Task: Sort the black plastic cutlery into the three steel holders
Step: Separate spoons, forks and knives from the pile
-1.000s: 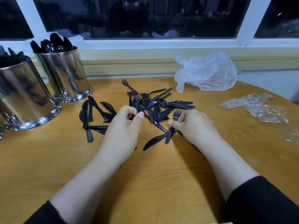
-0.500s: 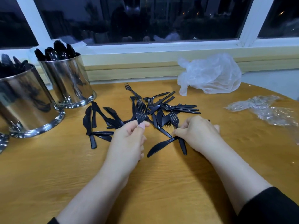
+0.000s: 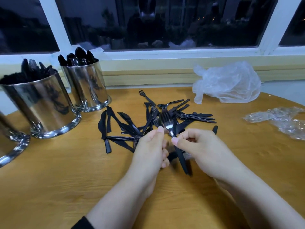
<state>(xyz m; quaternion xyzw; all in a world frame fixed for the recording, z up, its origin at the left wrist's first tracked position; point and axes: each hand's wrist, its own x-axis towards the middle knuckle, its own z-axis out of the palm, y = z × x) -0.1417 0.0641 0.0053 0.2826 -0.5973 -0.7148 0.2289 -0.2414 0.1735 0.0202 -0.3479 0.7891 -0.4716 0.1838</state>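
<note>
Forks (image 3: 166, 122) upright, tines away, pinched between left hand (image 3: 151, 149) and right hand (image 3: 203, 149) grips.

You have one view only: head-worn, wide-angle, looking forward and down over the wooden table (image 3: 69, 176). Both forearms enter from the bottom edge, close in. Window (image 3: 165, 22) across the top; steel holders (image 3: 41, 103) at far left, one cut by the edge.

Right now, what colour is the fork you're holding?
Black, glossy; the fork shows best in the head view.
</note>
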